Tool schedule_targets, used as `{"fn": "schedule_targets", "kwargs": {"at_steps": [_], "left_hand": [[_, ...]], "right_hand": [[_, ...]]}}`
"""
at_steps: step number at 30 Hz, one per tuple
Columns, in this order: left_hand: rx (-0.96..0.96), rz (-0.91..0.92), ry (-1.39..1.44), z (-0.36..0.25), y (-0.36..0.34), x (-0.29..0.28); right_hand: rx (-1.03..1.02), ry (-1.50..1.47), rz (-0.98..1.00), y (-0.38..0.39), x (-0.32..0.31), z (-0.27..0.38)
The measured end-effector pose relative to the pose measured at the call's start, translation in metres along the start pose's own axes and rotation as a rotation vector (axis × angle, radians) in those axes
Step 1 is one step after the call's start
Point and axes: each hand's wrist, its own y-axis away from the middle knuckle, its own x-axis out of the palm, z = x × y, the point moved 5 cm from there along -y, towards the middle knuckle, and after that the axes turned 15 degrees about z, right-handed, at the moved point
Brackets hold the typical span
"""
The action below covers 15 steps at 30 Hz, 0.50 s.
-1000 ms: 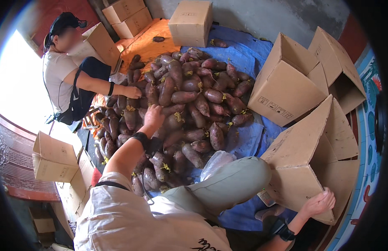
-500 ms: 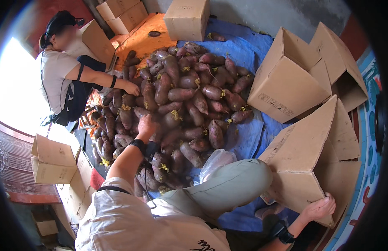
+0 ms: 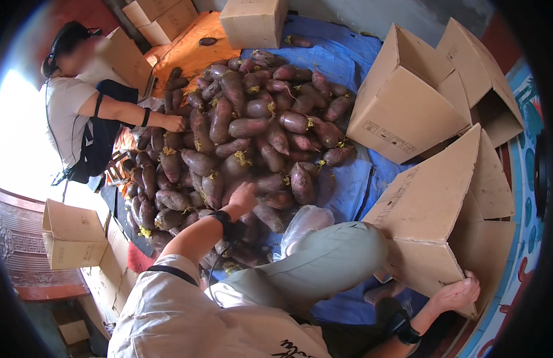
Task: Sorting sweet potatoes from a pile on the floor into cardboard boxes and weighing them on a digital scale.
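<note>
Reaching our left hand (image 3: 242, 198) over sweet potatoes (image 3: 301, 184), grip indeterminate, we are holding the near-right carton (image 3: 428, 203), fingers of our right hand (image 3: 458, 293) curled; grasping is likely requiring clearance.

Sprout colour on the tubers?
The sprouts are yellow; they show best in the head view.

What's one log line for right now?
left hand: at sweet potatoes; right hand: holding open box; other person's hand: at potatoes

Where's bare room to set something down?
Blue tarp right of one stray tuber, between the purple-brown tuber heap and grey wall; orange tarp beside the stacked brown cardboard boxes. Crowded: the heap around the wearer's left hand.
</note>
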Motion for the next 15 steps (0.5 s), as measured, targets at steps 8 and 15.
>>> {"fn": "schedule_targets", "kwargs": {"at_steps": [8, 15], "left_hand": [[-0.011, 0.064, 0.021, -0.057, -0.023, 0.002], [0.108, -0.011, -0.179, -0.121, -0.071, -0.023]], "right_hand": [[0.012, -0.014, 0.015, 0.001, -0.002, 0.003], [0.033, 0.010, 0.026, 0.003, -0.001, -0.002]]}}
